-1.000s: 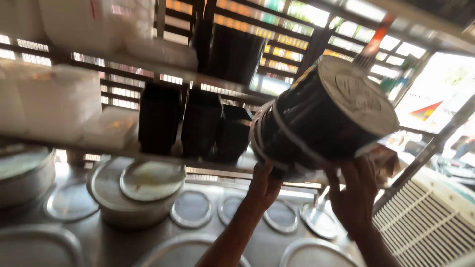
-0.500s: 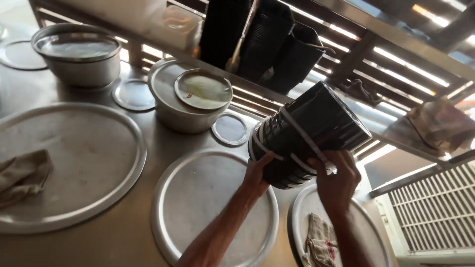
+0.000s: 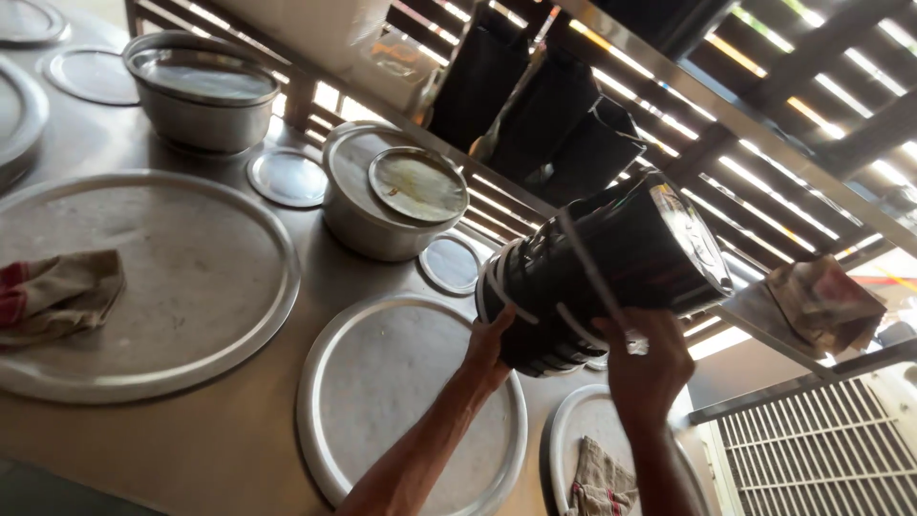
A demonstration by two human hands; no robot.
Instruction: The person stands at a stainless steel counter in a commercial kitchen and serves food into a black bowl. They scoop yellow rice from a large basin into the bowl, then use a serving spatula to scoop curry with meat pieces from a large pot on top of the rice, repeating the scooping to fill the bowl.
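A crumpled cloth (image 3: 57, 294) is lying on the large round steel lid (image 3: 143, 287) at far left. Behind it, a steel pot (image 3: 201, 91) is sitting covered with film; contents cannot be told. A second steel pot (image 3: 387, 205) is standing closed, a small lid (image 3: 417, 184) resting on top. At centre, the left hand (image 3: 489, 346) is pressing against the base end of a wrapped stack of black containers (image 3: 602, 272), held tilted in the air above another round lid (image 3: 411, 401). The right hand (image 3: 648, 368) is gripping the stack's wrapping from below. Black containers (image 3: 535, 110) are standing on the shelf behind.
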